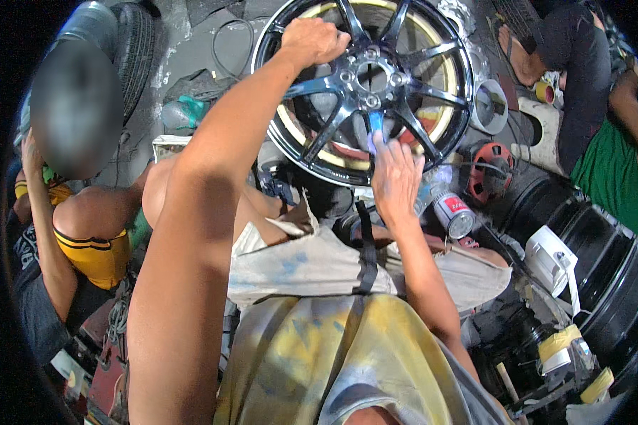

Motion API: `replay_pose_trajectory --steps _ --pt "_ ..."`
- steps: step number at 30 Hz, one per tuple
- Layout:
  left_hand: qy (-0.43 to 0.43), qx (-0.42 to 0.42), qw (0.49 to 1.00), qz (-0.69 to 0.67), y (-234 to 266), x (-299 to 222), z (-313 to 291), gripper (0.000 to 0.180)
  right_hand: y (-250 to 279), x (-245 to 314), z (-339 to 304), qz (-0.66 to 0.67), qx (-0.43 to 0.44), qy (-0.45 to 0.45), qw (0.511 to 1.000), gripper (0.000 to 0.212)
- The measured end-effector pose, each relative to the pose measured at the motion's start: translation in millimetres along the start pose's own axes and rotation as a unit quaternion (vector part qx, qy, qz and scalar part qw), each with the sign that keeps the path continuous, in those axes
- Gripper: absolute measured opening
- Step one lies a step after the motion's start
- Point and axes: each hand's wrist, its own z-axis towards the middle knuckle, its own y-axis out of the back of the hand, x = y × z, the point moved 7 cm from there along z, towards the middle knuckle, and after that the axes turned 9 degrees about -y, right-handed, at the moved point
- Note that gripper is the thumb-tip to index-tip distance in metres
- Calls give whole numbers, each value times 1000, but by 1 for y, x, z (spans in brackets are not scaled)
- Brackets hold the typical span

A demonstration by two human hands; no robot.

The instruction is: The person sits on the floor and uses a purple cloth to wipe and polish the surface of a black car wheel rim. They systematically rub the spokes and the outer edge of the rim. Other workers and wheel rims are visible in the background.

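A glossy black wheel rim (432,53) with several spokes and a pale inner ring faces me above my lap. My left hand (312,41) is closed over its upper left part, fingers curled around a spoke. Against the lower spoke, just under the hub, my right hand (395,173) has its fingertips pressed, the other fingers bent in. A bluish patch shows at those fingertips; whether it is a small thing in the hand or a sheen on the spoke is unclear. A can with a red label (455,214) lies just right of my right wrist.
A person in yellow shorts (96,258) sits at left, near a tire (136,60). Another person's dark trouser leg (571,78) is at upper right. Black rims (581,241), a red reel-like thing (490,172) and a white container (549,258) stand at right. A cable (216,46) lies behind.
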Motion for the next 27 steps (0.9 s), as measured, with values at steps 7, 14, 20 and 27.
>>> replay_pose_trajectory --steps 7,14,20,27 --pt "-2 -8 1000 0 2 1 0 59 -1 -1 -5 10 30 -33 999 42" --pt "-2 -5 1000 4 6 1 1 60 -2 -4 -3 3 42 -42 998 41" --pt "-18 -9 1000 2 -2 0 4 59 5 0 15 -7 -10 0 1000 44" --pt "-31 -59 998 0 1 3 0 66 0 2 14 -20 -4 37 999 43"
